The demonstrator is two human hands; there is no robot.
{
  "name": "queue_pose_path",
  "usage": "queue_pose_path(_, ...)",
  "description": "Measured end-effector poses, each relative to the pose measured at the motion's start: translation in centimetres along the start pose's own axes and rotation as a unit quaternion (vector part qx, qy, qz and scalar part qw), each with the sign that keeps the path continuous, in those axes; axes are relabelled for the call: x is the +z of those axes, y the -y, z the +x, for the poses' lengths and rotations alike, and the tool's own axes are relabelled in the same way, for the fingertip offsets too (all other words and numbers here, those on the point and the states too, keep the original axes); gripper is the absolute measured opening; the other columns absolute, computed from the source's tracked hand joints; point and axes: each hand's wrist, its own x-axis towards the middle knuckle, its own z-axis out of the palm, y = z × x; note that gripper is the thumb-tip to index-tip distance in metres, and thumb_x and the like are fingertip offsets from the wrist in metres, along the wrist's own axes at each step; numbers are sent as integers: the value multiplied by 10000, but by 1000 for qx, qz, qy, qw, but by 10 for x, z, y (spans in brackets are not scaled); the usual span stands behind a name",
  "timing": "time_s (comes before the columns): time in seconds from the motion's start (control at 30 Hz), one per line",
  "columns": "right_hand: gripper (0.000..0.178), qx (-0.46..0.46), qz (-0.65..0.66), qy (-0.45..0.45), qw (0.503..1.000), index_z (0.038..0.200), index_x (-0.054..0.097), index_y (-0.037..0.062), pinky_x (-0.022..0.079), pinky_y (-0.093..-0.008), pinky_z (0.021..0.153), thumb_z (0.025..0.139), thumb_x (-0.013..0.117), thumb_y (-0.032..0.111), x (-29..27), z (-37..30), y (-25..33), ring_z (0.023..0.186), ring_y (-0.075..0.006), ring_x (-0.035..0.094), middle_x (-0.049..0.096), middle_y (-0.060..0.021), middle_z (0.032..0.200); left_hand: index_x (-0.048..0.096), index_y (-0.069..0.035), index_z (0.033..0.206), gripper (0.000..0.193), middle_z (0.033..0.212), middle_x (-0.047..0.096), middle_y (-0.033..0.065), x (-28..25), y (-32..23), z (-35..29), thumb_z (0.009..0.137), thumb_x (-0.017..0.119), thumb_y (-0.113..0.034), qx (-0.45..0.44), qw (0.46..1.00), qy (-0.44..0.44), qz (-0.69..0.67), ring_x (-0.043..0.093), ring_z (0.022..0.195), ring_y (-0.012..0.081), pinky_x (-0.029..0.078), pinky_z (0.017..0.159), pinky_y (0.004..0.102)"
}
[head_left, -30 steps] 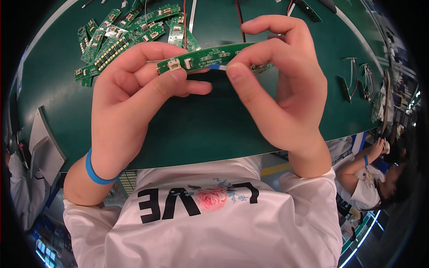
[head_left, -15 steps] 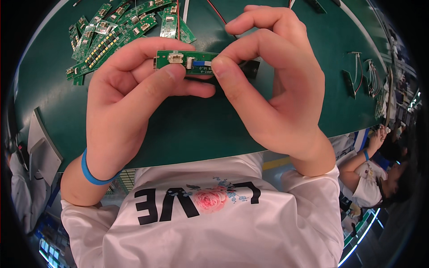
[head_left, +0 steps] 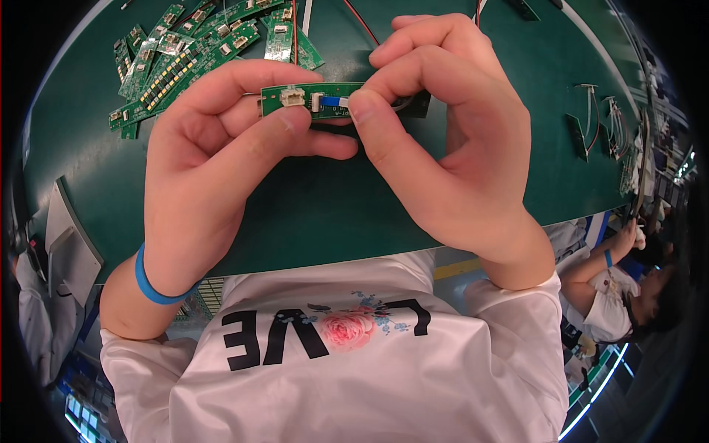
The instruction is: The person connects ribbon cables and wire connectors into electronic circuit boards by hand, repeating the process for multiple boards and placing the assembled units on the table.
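My left hand [head_left: 210, 151] grips the left part of a narrow green circuit board [head_left: 334, 89] between thumb and fingers, above the table. Near the thumb tip the board bears a cream connector [head_left: 293, 97], with a smaller white socket [head_left: 316, 102] to its right. A flat ribbon cable with a blue end [head_left: 333, 102] lies at that socket; whether it is seated I cannot tell. My right hand [head_left: 461, 140] pinches the cable's white part between thumb and forefinger, covering the board's right end. Behind these fingers a dark flat piece [head_left: 419, 105] shows beside a grey cable.
A pile of green circuit boards [head_left: 166, 77] lies on the green table [head_left: 325, 207] at the far left. Boards with wires [head_left: 583, 133] lie at the right. Thin red wires [head_left: 360, 21] cross the far side. A co-worker [head_left: 613, 288] sits beyond the right edge.
The board has shifted slightly to the right and tilted a little in my fingers. My right hand has moved slightly left; both grips stay the same.
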Motion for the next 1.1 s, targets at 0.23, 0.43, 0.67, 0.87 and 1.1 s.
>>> queue_pose_path(0.23,47,-92,27,-11,995,757,622,0,386,-358,929,725,646,-25,2,2,-7,899,-181,512,541,-92,858,493,50,1160,290,991,646,93,1,0,0,898,512,-74,-6,1000,-1,8,658,873,201,486,824,287)
queue_pose_path(0.43,45,-56,-19,48,997,754,617,0,380,-375,947,727,641,-26,-5,4,-2,845,-172,517,539,-83,825,498,48,1151,280,995,647,94,0,0,0,899,513,-73,-7,1000,-2,2,658,872,201,488,822,284)
queue_pose_path(0.67,43,-72,-8,45,996,755,614,-1,389,-373,928,732,641,-25,-3,4,-2,814,-169,517,543,-70,803,493,49,1157,284,997,648,100,-1,2,0,903,515,-76,-2,1000,4,8,659,870,216,490,824,293)
queue_pose_path(0.87,44,-30,-33,36,998,750,611,5,403,-373,907,735,641,-23,-3,2,0,808,-173,518,543,-65,789,496,51,1155,283,997,648,103,1,1,0,902,517,-72,-4,1000,-3,4,661,856,217,493,818,297)
queue_pose_path(1.1,48,-55,-9,30,998,746,608,7,411,-380,903,732,641,-24,-1,3,0,782,-165,515,546,-59,776,494,55,1158,286,987,650,102,0,1,0,900,518,-67,-9,1000,-8,-1,662,841,216,498,805,296)
